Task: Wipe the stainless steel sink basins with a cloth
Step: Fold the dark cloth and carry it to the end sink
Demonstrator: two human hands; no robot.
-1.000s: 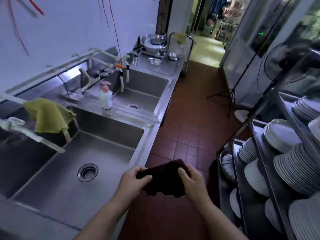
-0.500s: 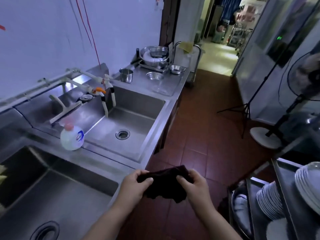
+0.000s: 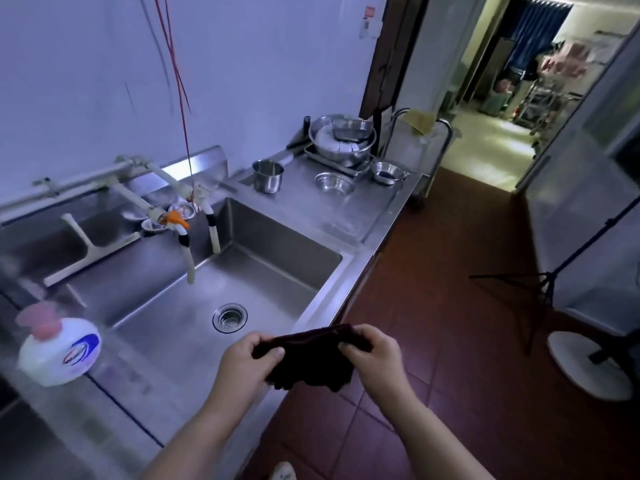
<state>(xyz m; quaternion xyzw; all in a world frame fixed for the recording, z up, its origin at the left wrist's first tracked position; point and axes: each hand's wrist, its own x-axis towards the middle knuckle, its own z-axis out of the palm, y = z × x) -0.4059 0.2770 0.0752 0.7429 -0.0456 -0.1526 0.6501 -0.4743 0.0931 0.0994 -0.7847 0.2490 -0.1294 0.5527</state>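
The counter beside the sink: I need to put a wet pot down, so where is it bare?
Bare steel lies between the sink basin rim and the small bowls, out to the counter front edge. The back corner is crowded: steel cup, stacked basins. The basin floor around the drain is free.

The sink basin (image 3: pixel 221 299) is bare silver-grey steel, its drain strainer (image 3: pixel 230 317) a brighter ringed silver; left of the basin, the soap bottle (image 3: pixel 59 351) is white with a pink pump and a blue-and-red label; behind the basin, the tap pipes (image 3: pixel 138 195) are cream, with one orange valve handle (image 3: pixel 178 220); at the basin's near edge the cloth (image 3: pixel 310 363) is dark maroon, nearly black; right of the basin the floor tiles (image 3: pixel 433 306) are brick red with paler grout lines.
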